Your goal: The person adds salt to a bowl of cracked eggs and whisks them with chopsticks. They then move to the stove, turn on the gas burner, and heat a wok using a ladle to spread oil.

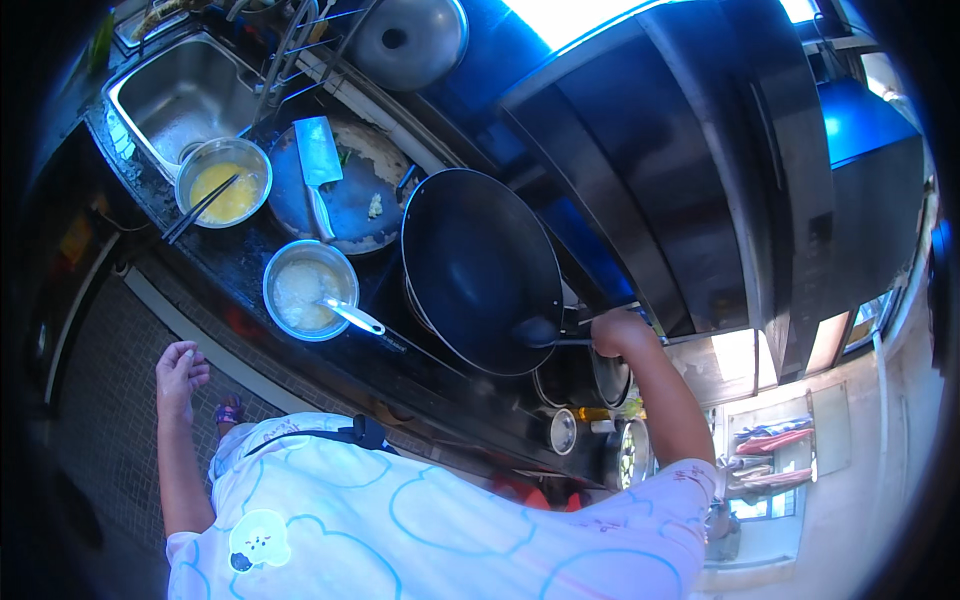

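Note:
My right hand (622,334) grips the handle of a ladle or spatula. Its dark head (537,332) is over the right part of a large black wok (480,262); whether it touches the metal is hard to tell. Inside the wok I see no food. My left hand (182,375) hangs in the air on the near side of the counter, fingers loosely curled and holding nothing. Beside the wok stands a metal bowl (274,259) of whitish food with a metal spoon (356,315) in it. Another metal bowl (261,187) holds yellow liquid like beaten egg, with dark chopsticks (202,206) across its rim.
A cleaver (319,154) lies on a round chopping board (356,236) near a little chopped garlic (375,205). Past it are a sink (187,94) and a large metal lid (409,41). The range hood (637,172) overhangs the far side. A bowl of green pieces (630,454) stands right.

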Demonstrator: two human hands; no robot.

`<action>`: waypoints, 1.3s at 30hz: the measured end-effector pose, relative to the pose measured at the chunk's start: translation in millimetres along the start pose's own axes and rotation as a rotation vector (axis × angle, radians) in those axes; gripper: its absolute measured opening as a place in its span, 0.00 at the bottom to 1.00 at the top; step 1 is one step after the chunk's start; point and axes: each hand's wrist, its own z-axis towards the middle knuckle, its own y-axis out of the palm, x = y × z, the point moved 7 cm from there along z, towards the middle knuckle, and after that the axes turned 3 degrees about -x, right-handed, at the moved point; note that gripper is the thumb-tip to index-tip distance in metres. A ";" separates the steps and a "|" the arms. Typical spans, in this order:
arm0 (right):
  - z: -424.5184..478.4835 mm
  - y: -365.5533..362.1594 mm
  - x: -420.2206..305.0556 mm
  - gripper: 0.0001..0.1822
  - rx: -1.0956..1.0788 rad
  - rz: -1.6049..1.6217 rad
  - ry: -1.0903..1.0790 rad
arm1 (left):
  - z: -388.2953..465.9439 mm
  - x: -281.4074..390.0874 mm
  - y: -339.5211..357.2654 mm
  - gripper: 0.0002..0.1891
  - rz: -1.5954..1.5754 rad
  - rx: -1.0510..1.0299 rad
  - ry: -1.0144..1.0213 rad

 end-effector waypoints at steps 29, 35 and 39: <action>84.9 -19.8 -99.6 0.14 0.408 0.597 -0.049 | -4.3 16.4 -21.6 0.06 0.034 -0.019 -0.007; -5.7 -24.1 -91.5 0.13 -0.121 0.692 -0.395 | -1.7 -3.3 -36.3 0.07 -0.002 0.023 -0.024; 34.3 -33.2 -92.9 0.14 -0.050 0.856 -0.404 | 0.0 6.5 -17.5 0.06 0.022 0.003 -0.038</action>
